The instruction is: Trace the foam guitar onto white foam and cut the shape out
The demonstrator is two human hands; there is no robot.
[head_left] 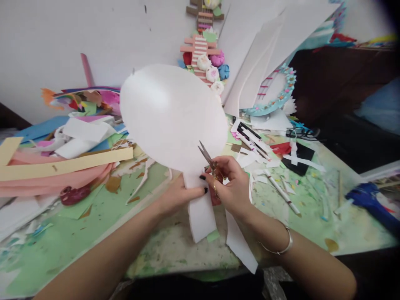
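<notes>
A large white paper cutout (171, 112), a rounded oval with a handle-like strip at its lower end, is held up over the table. My left hand (184, 192) is closed on that strip, its thumb lying across the front and its other fingers hidden behind. In my right hand (233, 187) is a small pair of scissors (206, 154), blades pointing up and left in front of the oval's lower right edge. Below my right hand hangs a narrow white paper offcut (239, 241); whether the hand touches it I cannot tell.
Paper strips and sheets (67, 164) pile up at the left, near a dark red object (75, 195). Markers (283, 191) and scraps lie to the right, with a blue glue gun (371, 200) at the edge. Paper flower decorations (208, 62) lean against the wall.
</notes>
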